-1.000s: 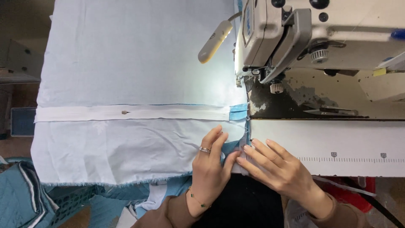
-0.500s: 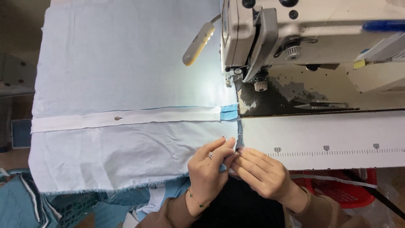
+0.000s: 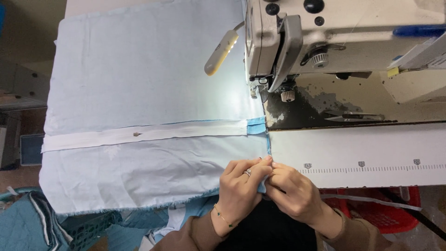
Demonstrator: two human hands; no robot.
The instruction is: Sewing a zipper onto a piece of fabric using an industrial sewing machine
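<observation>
Light blue fabric [image 3: 139, 79] lies spread flat across the sewing table, its right edge running down beside the white table extension [image 3: 353, 144] and its near edge hanging toward the person's lap. A white zipper tape [image 3: 148, 135] crosses the cloth from left to right, its slider near the left part and a darker blue tab at the right end, close to the machine bed. Left hand [image 3: 239, 190] and right hand [image 3: 292, 193] meet at the fabric's near right corner, fingertips touching, both pinched shut on the cloth edge; the grip appears to fold or align that edge, judging by the small tuck between the fingers. The sewing machine [image 3: 334, 42] stands behind, with its lamp [image 3: 222, 52] lighting the cloth beside the needle. A printed ruler strip [image 3: 367, 167] runs along the extension's near edge. Thread snips [image 3: 353, 116] rest on the dark machine bed, within reach. A small yellow tag sits at the machine's right end.
</observation>
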